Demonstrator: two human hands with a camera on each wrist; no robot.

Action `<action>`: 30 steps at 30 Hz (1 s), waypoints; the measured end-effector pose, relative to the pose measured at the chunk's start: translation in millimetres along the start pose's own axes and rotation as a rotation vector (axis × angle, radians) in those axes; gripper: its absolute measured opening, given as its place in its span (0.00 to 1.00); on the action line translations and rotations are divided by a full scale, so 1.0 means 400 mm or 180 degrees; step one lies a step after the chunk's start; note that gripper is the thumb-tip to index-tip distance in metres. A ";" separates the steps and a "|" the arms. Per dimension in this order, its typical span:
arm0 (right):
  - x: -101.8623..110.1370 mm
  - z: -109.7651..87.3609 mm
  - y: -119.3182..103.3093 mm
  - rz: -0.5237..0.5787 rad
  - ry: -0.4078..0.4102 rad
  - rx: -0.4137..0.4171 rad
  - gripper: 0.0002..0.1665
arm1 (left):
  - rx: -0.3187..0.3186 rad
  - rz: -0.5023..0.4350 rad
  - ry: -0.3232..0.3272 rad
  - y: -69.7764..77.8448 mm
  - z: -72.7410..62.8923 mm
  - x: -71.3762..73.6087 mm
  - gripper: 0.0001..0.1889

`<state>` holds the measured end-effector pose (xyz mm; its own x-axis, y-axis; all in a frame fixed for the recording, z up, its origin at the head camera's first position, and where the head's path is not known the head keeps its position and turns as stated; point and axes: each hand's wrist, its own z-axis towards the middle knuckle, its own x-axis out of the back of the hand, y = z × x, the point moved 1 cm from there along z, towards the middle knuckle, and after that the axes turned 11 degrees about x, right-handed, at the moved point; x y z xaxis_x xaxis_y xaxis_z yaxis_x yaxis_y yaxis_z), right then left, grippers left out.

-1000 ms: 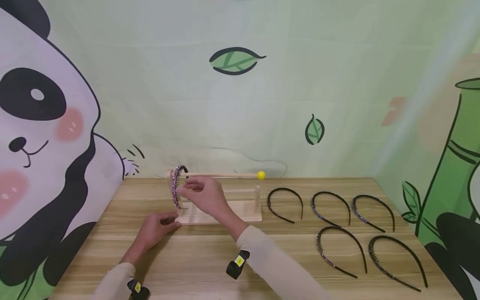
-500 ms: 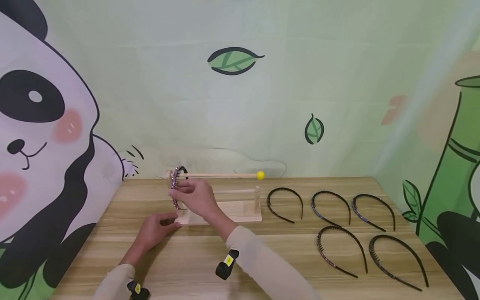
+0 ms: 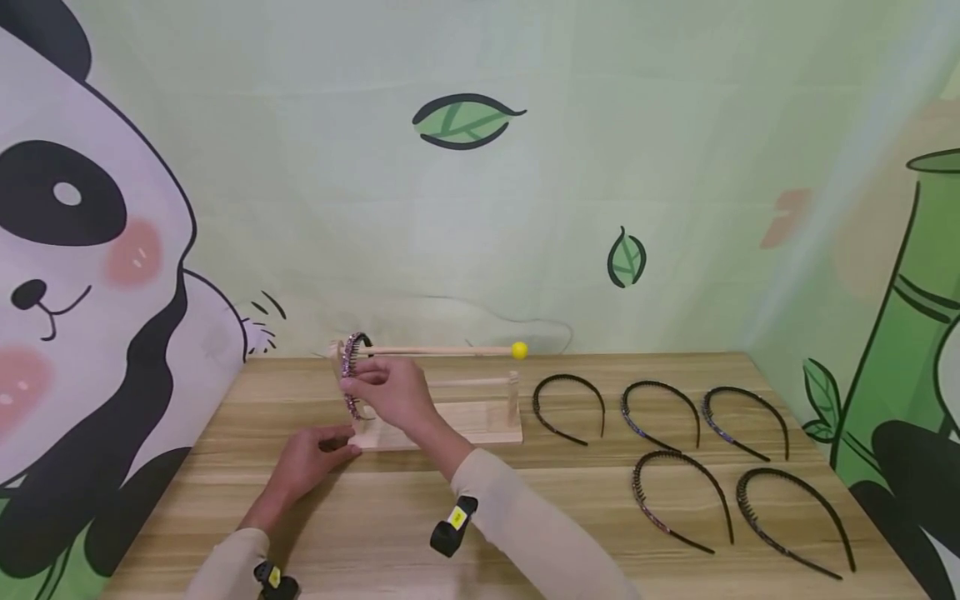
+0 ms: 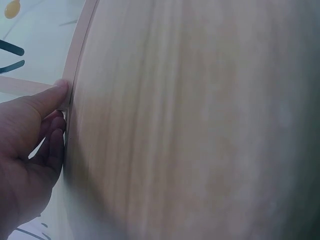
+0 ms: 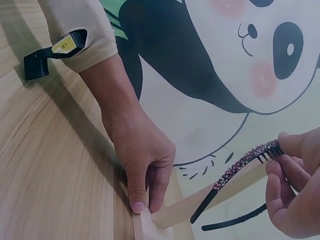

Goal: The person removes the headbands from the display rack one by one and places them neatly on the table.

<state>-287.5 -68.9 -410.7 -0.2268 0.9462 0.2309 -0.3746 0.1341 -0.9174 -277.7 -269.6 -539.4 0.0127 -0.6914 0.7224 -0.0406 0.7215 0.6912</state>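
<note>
A black toothed headband (image 3: 349, 360) with a band of pink and purple sparkle hangs at the left end of the upper rod (image 3: 450, 351) of a wooden stand (image 3: 480, 425). My right hand (image 3: 397, 396) pinches its sparkly side between thumb and fingers; the right wrist view has the headband's (image 5: 245, 162) two ends pointing away from the hand. Down at the stand's front left corner, my left hand (image 3: 307, 458) holds the base edge, thumb in front. In the left wrist view the thumb of the left hand (image 4: 25, 145) lies against that base.
Right of the stand, several more black headbands lie on the wood-grain table, among them one nearest the stand (image 3: 536, 408) and one at front right (image 3: 843, 533). A yellow ball (image 3: 520, 351) caps the upper rod. A lower rod (image 3: 472, 382) ends at a short post (image 3: 513, 400).
Over the last second my right hand has shifted left and slightly down, and its fingers have closed on the headband's sparkly side. My left hand stays on the stand's corner.
</note>
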 end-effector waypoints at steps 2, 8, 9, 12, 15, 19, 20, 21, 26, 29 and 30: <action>0.003 0.001 0.000 -0.0020 -0.0001 0.0004 0.16 | 0.0009 0.0015 -0.0002 0.001 0.001 0.000 0.18; 0.013 0.004 0.002 -0.0067 -0.0023 0.0101 0.17 | -0.0056 0.0043 0.0047 -0.001 0.002 -0.002 0.18; 0.015 0.005 0.003 -0.0085 -0.0026 0.0124 0.17 | -0.0067 0.0042 0.0060 -0.001 0.002 -0.002 0.18; 0.025 0.006 0.001 -0.0139 -0.0046 0.0183 0.17 | -0.0150 0.0064 0.0098 -0.005 0.003 -0.004 0.18; 0.038 0.009 -0.002 -0.0142 -0.0044 0.0224 0.16 | -0.0176 0.0067 0.0136 -0.005 0.004 -0.005 0.17; 0.057 0.013 -0.010 -0.0098 -0.0012 0.0269 0.16 | -0.0123 0.0062 0.0131 -0.002 0.005 -0.005 0.18; 0.061 0.015 -0.013 -0.0085 -0.0003 0.0279 0.16 | -0.0109 0.0055 0.0117 -0.001 0.005 -0.005 0.18; 0.065 0.016 -0.015 -0.0084 0.0003 0.0294 0.16 | -0.0084 0.0035 0.0105 0.000 0.005 -0.005 0.18; 0.084 0.017 -0.032 -0.0144 0.0012 0.0326 0.16 | -0.0077 0.0028 0.0080 -0.001 0.002 -0.003 0.19; 0.099 0.014 -0.044 -0.0154 0.0021 0.0330 0.17 | -0.0125 0.0038 0.0099 -0.004 0.003 -0.004 0.19; 0.104 0.013 -0.048 -0.0157 0.0027 0.0339 0.17 | -0.0134 0.0028 0.0105 -0.004 0.003 -0.005 0.19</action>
<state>-294.4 -33.6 -381.9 -0.1983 0.9417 0.2718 -0.4785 0.1490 -0.8654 -278.8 -269.4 -542.0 0.0456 -0.6839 0.7281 0.0011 0.7289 0.6846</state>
